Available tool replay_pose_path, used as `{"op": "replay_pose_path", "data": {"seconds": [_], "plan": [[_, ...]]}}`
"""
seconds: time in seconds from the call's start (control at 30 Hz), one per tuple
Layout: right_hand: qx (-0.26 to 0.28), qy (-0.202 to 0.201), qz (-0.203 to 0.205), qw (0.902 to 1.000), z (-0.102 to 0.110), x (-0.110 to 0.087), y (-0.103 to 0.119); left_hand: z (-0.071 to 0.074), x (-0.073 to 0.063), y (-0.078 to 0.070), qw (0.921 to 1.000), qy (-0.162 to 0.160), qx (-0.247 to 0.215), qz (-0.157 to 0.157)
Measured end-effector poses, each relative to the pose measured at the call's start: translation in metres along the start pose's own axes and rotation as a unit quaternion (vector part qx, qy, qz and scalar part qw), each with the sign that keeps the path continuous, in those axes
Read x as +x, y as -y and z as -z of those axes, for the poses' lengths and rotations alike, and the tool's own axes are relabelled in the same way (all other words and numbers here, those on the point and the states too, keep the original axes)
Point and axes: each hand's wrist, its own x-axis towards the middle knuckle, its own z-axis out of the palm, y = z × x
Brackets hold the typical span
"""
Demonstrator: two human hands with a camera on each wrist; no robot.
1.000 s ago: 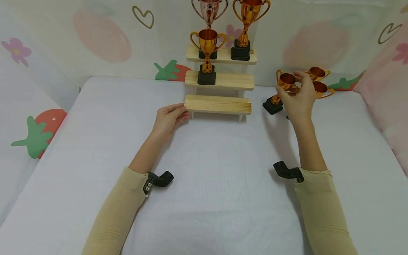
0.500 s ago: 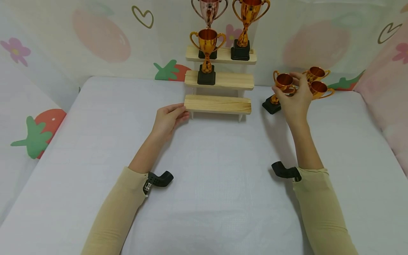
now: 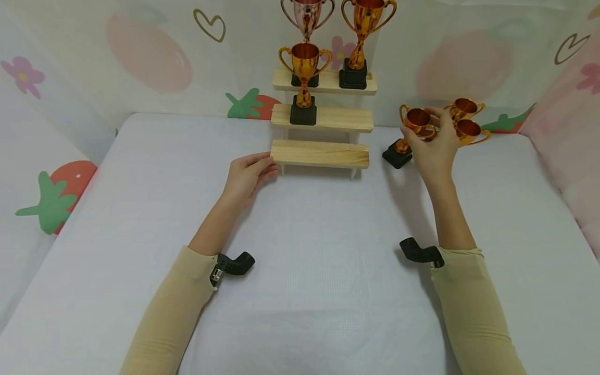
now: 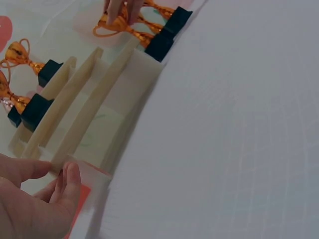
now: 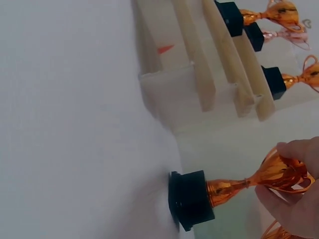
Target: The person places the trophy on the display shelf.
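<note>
So the right hand has its fingers pinched on the cup of a gold trophy, thumb on one side, fingertips on the other. The trophy's black base sits below those fingers and out toward the wooden stand; honestly can't tell if it's touching the bench or just off it. On the far side of the same fingers, just beside them, are two more golds, a back trophy and a front trophy.

Left hand is pinching the near end of the lowest board, fingers narrow on the wood, looks like it's bracing the stand.

I'd call this the pick-up step: grip looks made, carry not done yet. IMO the next move calls for a straight lift away from those neighbours, minding the handles, with the left fingers staying gentle.
</note>
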Motion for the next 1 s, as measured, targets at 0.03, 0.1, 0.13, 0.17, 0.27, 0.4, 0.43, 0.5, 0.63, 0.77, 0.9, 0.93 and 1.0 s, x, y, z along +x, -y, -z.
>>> {"op": "replay_pose_path", "data": {"seconds": [0.03,0.1,0.13,0.17,0.27,0.4,0.43,0.5,0.63,0.77,0.9,0.93,1.0], "plan": [[0.001,0.004,-0.003,1.0,0.001,0.0,0.0,0.0,0.0,0.0,1.0,-0.001,0.0,0.0],[0.0,0.012,-0.006,0.9999,0.002,0.0,0.001,0.0,0.0,0.0,1.0,-0.002,-0.002,0.0],[0.001,0.016,-0.006,0.9998,0.003,0.001,0.002,0.0,0.0,0.0,1.0,-0.002,-0.002,0.001],[0.0,0.02,-0.006,0.9998,0.004,0.001,0.002,0.0,0.0,0.0,1.0,-0.002,-0.002,0.001],[-0.006,0.032,0.0,0.9995,0.007,0.001,0.003,-0.001,0.0,-0.001,1.0,-0.001,-0.004,0.003],[-0.007,0.051,-0.001,0.9987,0.01,0.0,0.005,0.0,0.0,-0.001,1.0,-0.001,-0.005,0.002],[-0.007,0.055,-0.003,0.9984,0.01,0.0,0.006,0.0,0.0,-0.001,1.0,-0.001,-0.004,0.002],[-0.005,0.061,-0.007,0.9981,0.011,0.0,0.008,-0.001,0.0,-0.001,1.0,-0.001,-0.004,0.002],[0.0,0.066,-0.01,0.9978,0.012,0.0,0.01,-0.001,-0.001,-0.002,1.0,-0.001,-0.001,0.003],[0.008,0.072,-0.01,0.9973,0.014,0.0,0.013,-0.001,-0.001,-0.002,1.0,-0.001,0.005,0.002],[0.008,0.081,-0.011,0.9966,0.016,0.0,0.015,-0.001,-0.001,-0.002,1.0,-0.001,0.006,0.002],[0.007,0.083,-0.012,0.9965,0.016,0.0,0.016,-0.001,-0.001,-0.001,1.0,-0.002,0.005,0.003],[0.003,0.085,-0.014,0.9963,0.017,-0.001,0.016,-0.001,0.0,-0.001,1.0,-0.003,0.004,0.003]]}}
